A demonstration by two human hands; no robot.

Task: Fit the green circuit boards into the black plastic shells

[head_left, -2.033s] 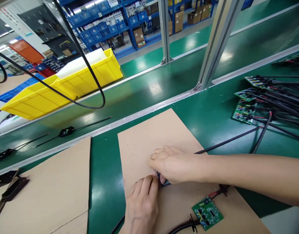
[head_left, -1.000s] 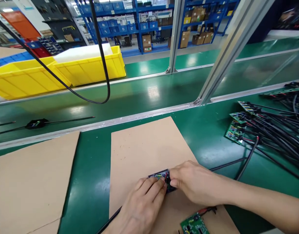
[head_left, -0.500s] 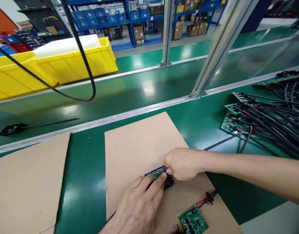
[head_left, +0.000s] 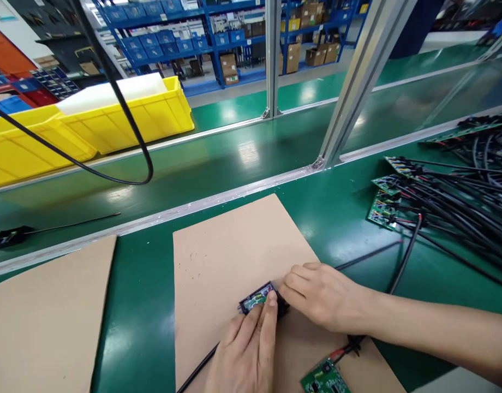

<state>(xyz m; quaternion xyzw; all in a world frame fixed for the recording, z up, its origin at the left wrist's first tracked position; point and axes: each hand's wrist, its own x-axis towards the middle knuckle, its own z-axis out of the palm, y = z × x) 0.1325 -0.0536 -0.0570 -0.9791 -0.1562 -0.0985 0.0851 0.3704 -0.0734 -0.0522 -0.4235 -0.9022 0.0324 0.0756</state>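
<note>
lower centre, your left hand lies nearly straight-fingered over the case; your right hand curls at its end, both grips unclear. probably light, stiff, board fragile: hold the case's sides.

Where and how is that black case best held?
Probably by its long side walls, the left hand coming from the near side: the black case is oblong and open-topped, with a green circuit board exposed inside. Its near wall is hidden.
</note>
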